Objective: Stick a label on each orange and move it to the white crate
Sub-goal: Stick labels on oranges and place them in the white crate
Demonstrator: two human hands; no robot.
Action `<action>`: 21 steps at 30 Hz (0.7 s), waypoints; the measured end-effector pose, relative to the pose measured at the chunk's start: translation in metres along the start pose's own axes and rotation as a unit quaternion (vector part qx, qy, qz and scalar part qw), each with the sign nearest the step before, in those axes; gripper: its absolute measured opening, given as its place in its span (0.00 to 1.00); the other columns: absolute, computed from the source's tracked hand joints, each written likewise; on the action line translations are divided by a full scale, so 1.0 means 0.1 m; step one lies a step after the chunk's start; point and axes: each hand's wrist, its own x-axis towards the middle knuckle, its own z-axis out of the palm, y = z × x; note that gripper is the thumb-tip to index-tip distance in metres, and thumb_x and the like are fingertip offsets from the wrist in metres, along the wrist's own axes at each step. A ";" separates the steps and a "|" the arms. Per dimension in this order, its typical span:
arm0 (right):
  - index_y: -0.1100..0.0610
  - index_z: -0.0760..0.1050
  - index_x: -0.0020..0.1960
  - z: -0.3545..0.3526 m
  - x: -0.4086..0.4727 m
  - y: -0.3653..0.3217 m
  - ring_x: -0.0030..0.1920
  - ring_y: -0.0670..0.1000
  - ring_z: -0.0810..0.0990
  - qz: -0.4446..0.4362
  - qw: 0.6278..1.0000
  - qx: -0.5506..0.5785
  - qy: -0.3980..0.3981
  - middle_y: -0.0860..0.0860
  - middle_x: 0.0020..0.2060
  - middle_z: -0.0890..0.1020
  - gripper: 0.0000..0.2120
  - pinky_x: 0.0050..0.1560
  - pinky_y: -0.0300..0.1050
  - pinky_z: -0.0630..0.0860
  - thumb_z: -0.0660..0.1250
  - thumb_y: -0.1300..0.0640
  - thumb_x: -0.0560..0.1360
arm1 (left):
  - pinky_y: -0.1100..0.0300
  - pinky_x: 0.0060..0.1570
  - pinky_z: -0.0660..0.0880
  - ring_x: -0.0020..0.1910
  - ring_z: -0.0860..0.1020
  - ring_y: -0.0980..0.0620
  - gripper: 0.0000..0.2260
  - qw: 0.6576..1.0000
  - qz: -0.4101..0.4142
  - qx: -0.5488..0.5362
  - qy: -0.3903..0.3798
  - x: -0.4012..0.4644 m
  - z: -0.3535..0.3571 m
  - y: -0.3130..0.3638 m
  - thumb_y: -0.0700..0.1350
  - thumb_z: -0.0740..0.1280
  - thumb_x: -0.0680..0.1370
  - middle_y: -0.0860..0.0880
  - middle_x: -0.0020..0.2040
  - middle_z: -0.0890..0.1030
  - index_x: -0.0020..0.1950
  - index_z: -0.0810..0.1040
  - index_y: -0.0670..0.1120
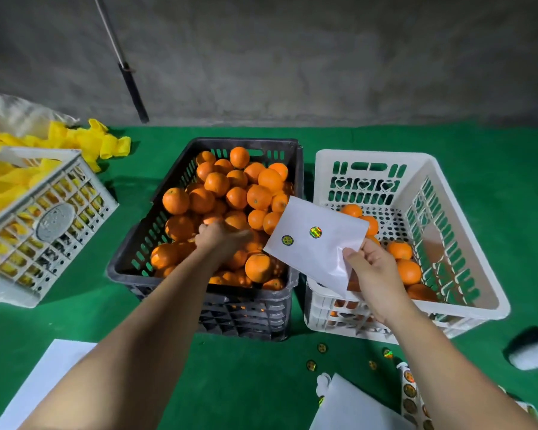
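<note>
A black crate point(156, 212) in the middle is heaped with oranges point(216, 183). My left hand point(219, 235) reaches down into the heap with its fingers curled over an orange, which the hand mostly hides. To the right stands the white crate point(466, 243) with several oranges point(409, 271) on its floor. My right hand point(373, 274) pinches the corner of a white label sheet point(317, 243) above the gap between the two crates. Two round labels point(315, 232) remain on the sheet.
A grey crate point(59, 218) full of yellow foam nets sits at the left, with more nets point(106, 144) behind it. Loose labels point(322, 348) lie on the green mat point(255, 383). White sheets point(53, 367) and a label strip point(409, 395) lie near me. A concrete wall stands behind.
</note>
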 end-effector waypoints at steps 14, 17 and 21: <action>0.45 0.82 0.59 -0.05 -0.76 -0.35 0.50 0.50 0.85 -0.044 0.997 -0.014 -0.061 0.53 0.51 0.86 0.10 0.49 0.44 0.79 0.68 0.56 0.81 | 0.37 0.67 0.77 0.67 0.81 0.41 0.36 0.849 0.153 -0.445 -0.240 -1.62 0.16 -0.26 0.63 0.84 0.64 0.44 0.66 0.84 0.68 0.81 0.51; 0.48 0.71 0.65 -0.13 -0.93 -0.50 0.53 0.47 0.74 -0.171 0.947 -0.267 0.058 0.50 0.55 0.74 0.22 0.51 0.38 0.70 0.76 0.60 0.76 | 0.52 0.57 0.82 0.64 0.83 0.46 0.29 0.845 0.141 -0.459 -0.234 -1.73 0.21 -0.35 0.60 0.83 0.67 0.47 0.65 0.84 0.66 0.82 0.55; 0.47 0.79 0.62 -0.16 -1.22 -0.70 0.50 0.55 0.66 -0.336 0.804 -0.487 0.059 0.49 0.53 0.72 0.15 0.48 0.56 0.69 0.76 0.53 0.77 | 0.50 0.61 0.79 0.64 0.83 0.47 0.30 0.834 0.127 -0.476 -0.249 -1.91 0.31 -0.43 0.60 0.84 0.65 0.47 0.65 0.84 0.65 0.83 0.55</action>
